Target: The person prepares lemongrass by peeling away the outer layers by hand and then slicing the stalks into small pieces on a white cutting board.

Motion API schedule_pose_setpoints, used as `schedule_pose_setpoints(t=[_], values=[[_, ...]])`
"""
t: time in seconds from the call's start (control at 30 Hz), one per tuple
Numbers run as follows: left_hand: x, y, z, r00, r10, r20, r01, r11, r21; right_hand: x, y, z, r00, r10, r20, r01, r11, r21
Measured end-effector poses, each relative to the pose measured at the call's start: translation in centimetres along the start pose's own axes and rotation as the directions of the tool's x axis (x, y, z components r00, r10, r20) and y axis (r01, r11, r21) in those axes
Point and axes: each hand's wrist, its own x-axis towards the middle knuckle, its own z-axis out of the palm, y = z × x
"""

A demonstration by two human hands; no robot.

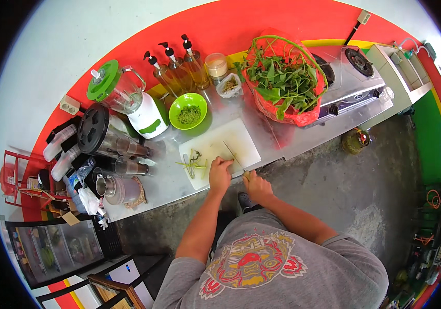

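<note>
A white cutting board (245,133) lies on the steel counter in front of me. My right hand (257,187) is closed round the handle of a knife (232,152), whose thin blade slants up and left over the board. Close to the blade's left side, my left hand (220,172) rests on the board with its fingers drawn together; whatever they pinch is too small or hidden to name. Pale green stalks and dark trimmings (193,165) lie at the board's left. Behind the board, a bright green bowl (203,122) holds chopped greens (189,114).
Leafy greens (282,82) fill a red plastic bag (303,117) at the right, beside a gas stove (357,85). A blender (132,100), pump bottles (176,67) and a small jar (215,65) stand behind. Metal tumblers (131,167) and a pitcher (120,189) occupy the left.
</note>
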Motion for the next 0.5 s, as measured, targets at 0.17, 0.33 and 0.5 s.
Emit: schedule_pose_setpoints(t=[0.17,0.33,0.5], values=[[0.2,-0.2,0.0,1.000,-0.018,0.004,0.018,1.000,-0.018,-0.7,-0.8,-1.4,1.000,0.007,0.030,-0.007,1.000,-0.006],[0.4,-0.3,0.2,0.999,-0.033,-0.001,0.033,0.997,-0.070,-0.2,-1.1,-1.1,0.999,0.039,0.033,-0.038,0.999,-0.034],[0.3,-0.2,0.3,0.997,-0.077,-0.016,0.075,0.993,-0.093,-0.4,-1.4,-1.5,1.000,-0.011,0.002,0.011,0.999,-0.032]])
